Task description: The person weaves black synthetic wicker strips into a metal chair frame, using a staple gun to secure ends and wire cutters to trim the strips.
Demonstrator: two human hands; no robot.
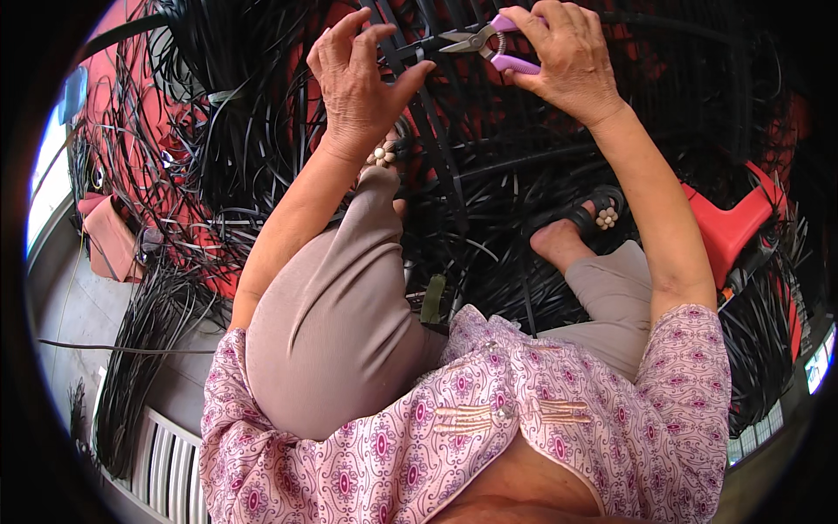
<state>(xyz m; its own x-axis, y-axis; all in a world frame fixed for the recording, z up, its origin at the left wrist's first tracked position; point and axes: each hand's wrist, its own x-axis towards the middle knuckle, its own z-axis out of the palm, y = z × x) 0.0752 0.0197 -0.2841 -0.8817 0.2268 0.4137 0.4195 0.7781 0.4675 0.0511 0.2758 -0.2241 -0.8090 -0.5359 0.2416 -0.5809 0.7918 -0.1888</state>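
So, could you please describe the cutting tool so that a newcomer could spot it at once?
Over the tangled mass of thin black strips, find the person's bare right hand, near the top. It holds metal snips with silver blades pointing left. Their lilac handles set them apart from the surrounding black.

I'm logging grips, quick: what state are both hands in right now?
Left hand: open beside the black strips; whether it touches them cannot be told.
Right hand: holding the purple-handled shears.
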